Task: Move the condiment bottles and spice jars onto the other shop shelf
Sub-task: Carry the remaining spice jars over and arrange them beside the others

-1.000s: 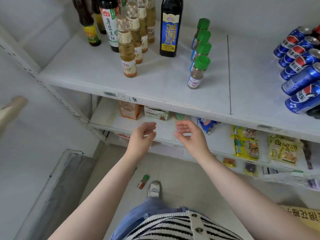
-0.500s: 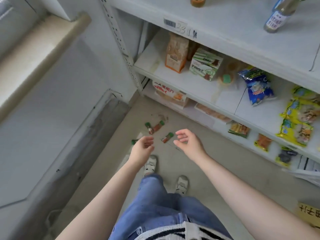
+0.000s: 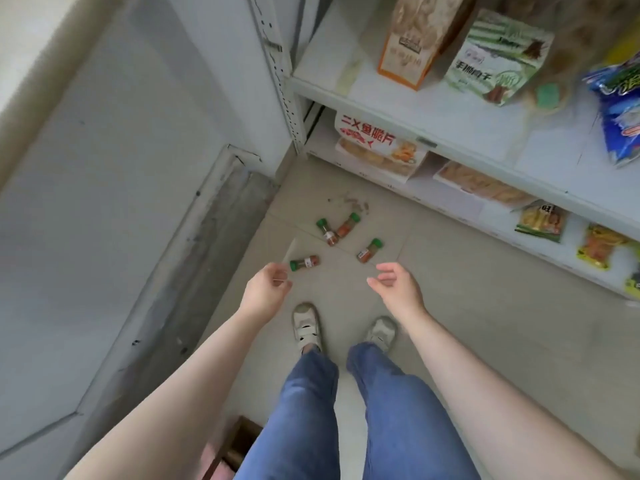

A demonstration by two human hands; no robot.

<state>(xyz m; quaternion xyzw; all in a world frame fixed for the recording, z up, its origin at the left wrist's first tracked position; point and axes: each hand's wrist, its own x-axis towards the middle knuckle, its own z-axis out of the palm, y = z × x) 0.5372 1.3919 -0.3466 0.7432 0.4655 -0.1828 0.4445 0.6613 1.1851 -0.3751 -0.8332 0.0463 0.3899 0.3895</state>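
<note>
- The left hand (image 3: 266, 293) hung over the floor with its fingers loosely curled, holding nothing.
- The right hand (image 3: 398, 289) hung level with it, well apart, fingers relaxed and half bent, palm turned inward, also holding nothing.
- Both bare forearms reached down and forward from the bottom corners of the view.
- Just beyond the left hand a spice jar (image 3: 304, 262) lay on its side on the tiled floor (image 3: 467, 306), green cap toward the hand.
- A second jar (image 3: 370, 250) lay on its side just beyond the right hand, its cap pointing away.
- Farther out, two more jars (both green-capped, reddish inside) lay touching: the left one (image 3: 327, 232) and the right one (image 3: 347, 225) met at their bases in a V.
- Beyond that pair a small patch of dark specks (image 3: 348, 201) marked the floor.
- Below the hands stood two pale shoes (image 3: 306, 326) and blue jeans (image 3: 311, 410).
- To the right rose the white shelf unit (image 3: 381, 102), with an orange box (image 3: 414, 39) and a green-striped packet (image 3: 498, 60) side by side on one level, snack packs (image 3: 381, 147) on the level under it.
- A grey wall (image 3: 104, 202) stood to the left.
</note>
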